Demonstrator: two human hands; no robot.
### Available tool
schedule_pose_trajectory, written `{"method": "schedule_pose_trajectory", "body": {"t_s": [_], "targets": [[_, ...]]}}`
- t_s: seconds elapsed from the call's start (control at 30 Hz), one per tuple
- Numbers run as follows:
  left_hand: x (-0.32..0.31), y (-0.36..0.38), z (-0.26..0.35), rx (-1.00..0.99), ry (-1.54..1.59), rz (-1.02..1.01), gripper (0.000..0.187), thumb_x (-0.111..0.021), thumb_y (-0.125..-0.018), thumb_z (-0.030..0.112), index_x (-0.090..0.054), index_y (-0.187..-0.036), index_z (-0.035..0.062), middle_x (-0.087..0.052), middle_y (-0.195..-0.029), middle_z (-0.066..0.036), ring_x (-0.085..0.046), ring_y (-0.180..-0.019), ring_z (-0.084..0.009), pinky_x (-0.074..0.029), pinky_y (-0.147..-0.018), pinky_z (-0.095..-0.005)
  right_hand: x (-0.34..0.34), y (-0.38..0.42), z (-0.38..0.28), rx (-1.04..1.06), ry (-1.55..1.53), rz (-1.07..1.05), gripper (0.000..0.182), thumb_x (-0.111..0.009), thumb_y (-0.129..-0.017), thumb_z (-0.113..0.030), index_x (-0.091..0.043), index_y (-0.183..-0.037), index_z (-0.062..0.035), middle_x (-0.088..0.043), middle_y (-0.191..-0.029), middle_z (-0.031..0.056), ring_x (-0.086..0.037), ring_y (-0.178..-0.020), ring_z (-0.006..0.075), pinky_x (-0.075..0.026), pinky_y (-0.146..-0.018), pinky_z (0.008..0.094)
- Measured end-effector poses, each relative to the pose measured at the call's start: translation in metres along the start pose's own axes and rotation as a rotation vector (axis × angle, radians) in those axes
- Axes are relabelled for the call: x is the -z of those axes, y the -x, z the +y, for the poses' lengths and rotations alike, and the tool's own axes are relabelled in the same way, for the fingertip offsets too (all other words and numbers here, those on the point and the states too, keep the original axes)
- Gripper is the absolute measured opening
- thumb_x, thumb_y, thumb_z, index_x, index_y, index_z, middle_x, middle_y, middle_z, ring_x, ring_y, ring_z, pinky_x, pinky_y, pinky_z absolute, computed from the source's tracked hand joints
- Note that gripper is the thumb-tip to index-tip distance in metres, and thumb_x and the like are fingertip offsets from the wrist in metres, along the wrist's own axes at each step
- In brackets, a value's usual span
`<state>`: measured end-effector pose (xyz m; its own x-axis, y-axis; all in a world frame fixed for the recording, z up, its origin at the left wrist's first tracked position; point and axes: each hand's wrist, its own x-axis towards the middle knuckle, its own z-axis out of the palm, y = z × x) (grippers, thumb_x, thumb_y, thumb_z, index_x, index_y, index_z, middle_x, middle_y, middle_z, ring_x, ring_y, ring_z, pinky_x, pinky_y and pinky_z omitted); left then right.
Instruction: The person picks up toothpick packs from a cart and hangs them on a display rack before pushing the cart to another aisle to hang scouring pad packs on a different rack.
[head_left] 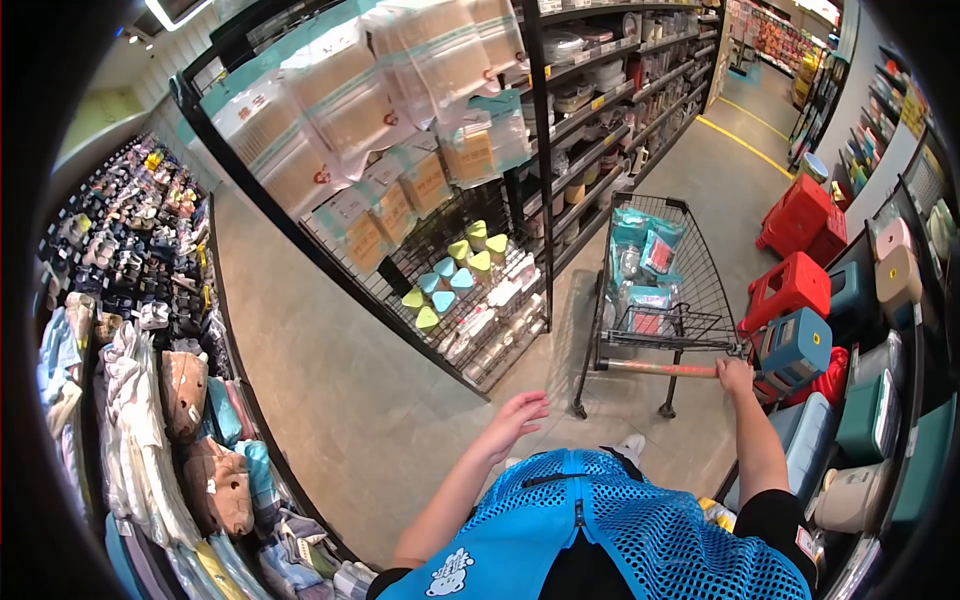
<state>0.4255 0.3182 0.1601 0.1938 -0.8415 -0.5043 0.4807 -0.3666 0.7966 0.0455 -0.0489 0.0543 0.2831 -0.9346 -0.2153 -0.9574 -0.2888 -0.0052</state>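
Note:
My right hand (736, 375) is wrapped round the right end of the orange handle (660, 369) of a black wire shopping cart (700, 290). Inside the cart lie several teal and clear plastic packages (648, 250). My left hand (513, 425) hangs in the air to the left of the handle, touching nothing, its fingers extended and slightly curved. Closest to it is the lower corner of a wire rack, where green and blue triangular-topped items (440, 285) stand beside white wrapped goods (495, 310).
Packaged boxes (340, 100) hang on the rack's end. Red stools (790, 290) and a blue stool (793, 350) stand close to the cart's right side. Plastic bins (868, 415) line the right shelf. At left are shoes (130, 240) and bagged clothes (135, 420). An aisle (735, 160) runs ahead.

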Motion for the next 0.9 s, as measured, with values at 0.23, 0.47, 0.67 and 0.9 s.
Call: {"method": "schedule_pose_trajectory", "body": {"t_s": [0.23,0.47,0.67,0.9], "targets": [[-0.065,-0.162,-0.044,-0.221,-0.515,0.333,0.065,-0.063,-0.084,0.031,-0.037,-0.135,0.0006,-0.043,-0.134,-0.018,-0.042,-0.125,-0.0296,-0.035,-0.102,-0.0369,0.016,-0.027,0.061,0.186,-0.209,-0.066,0.032,-0.049,-0.087,-0.033,-0.066,-0.092,-0.0066,-0.065,-0.090,0.0189,-0.062,-0.088,0.0348,-0.048,-0.078,0.0448],[-0.093,-0.252,-0.060,-0.122,-0.732,0.485,0.051,-0.066,-0.076,0.035,-0.056,-0.113,0.0017,-0.063,-0.104,-0.022,-0.061,-0.100,-0.0336,-0.046,-0.085,-0.0417,0.011,-0.035,0.071,0.335,-0.144,-0.015,0.028,-0.047,-0.086,-0.031,-0.065,-0.088,-0.0095,-0.065,-0.083,0.0164,-0.062,-0.080,0.0354,-0.049,-0.072,0.0463],[-0.116,-0.261,-0.058,-0.115,-0.906,0.668,0.040,-0.065,-0.075,0.030,-0.060,-0.108,0.0078,-0.065,-0.102,-0.019,-0.061,-0.098,-0.0359,-0.048,-0.082,-0.0437,0.022,-0.039,0.070,0.269,-0.221,0.037,0.024,-0.049,-0.085,-0.028,-0.065,-0.088,-0.0110,-0.065,-0.080,0.0156,-0.063,-0.078,0.0338,-0.049,-0.069,0.0448],[-0.130,-0.281,-0.032,-0.040,-0.943,0.706,0.039,-0.062,-0.076,0.030,-0.060,-0.109,0.0091,-0.064,-0.104,-0.020,-0.060,-0.099,-0.0350,-0.047,-0.083,-0.0438,0.026,-0.060,0.068,0.199,-0.284,0.090,0.023,-0.050,-0.084,-0.027,-0.068,-0.089,-0.0139,-0.066,-0.079,0.0152,-0.064,-0.076,0.0340,-0.051,-0.069,0.0439]]}}
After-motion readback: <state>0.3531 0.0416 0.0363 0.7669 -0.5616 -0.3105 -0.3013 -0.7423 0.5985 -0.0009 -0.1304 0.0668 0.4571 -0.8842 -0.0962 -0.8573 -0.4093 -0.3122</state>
